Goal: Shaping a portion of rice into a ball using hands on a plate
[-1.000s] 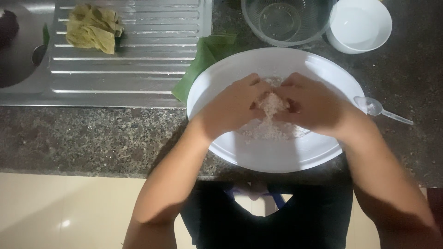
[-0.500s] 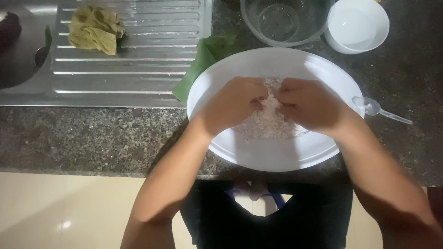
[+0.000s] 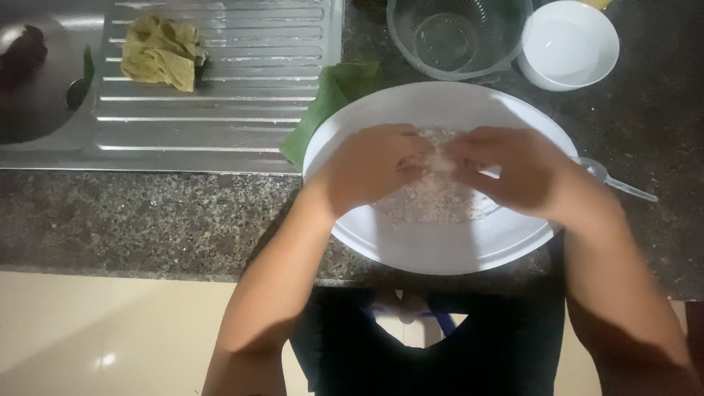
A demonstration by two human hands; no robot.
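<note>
At the centre of the view, over a large round white plate [image 3: 440,249] on the speckled dark granite counter [image 3: 147,220], both hands work a pale, crumbly heap of flour-like mixture [image 3: 440,202]. The left hand [image 3: 370,169] and the right hand [image 3: 513,172] face each other, fingers curled inward and closed loosely around a pinch of the mixture between them; how firmly they press I cannot tell, since the fingertips are partly hidden and slightly blurred.

The mixture lies in the plate's middle, spreading toward six o'clock beneath the hands, well inside the rim.

Doing this rubbing step well seems to call for keeping the hands low and centred, so that crumbs fall back onto the heap rather than toward the edge. Light, even pressure from the fingertips probably suits the loose texture better than squeezing with the palms. Drawing stray grains in from the six o'clock side would keep the heap together.

Around the plate: a clear glass bowl [image 3: 455,37] at twelve o'clock, a small white bowl [image 3: 568,44] at one o'clock, a clear plastic spoon [image 3: 612,180] just beside the rim at three o'clock, and a folded green leaf [image 3: 330,95] tucked under the rim at ten o'clock. Farther off at ten o'clock, a crumpled yellow cloth [image 3: 161,51] rests on the ribbed steel sink drainboard [image 3: 220,110]. The spoon sits close enough to the right wrist that a wide sweep could knock it.
</note>
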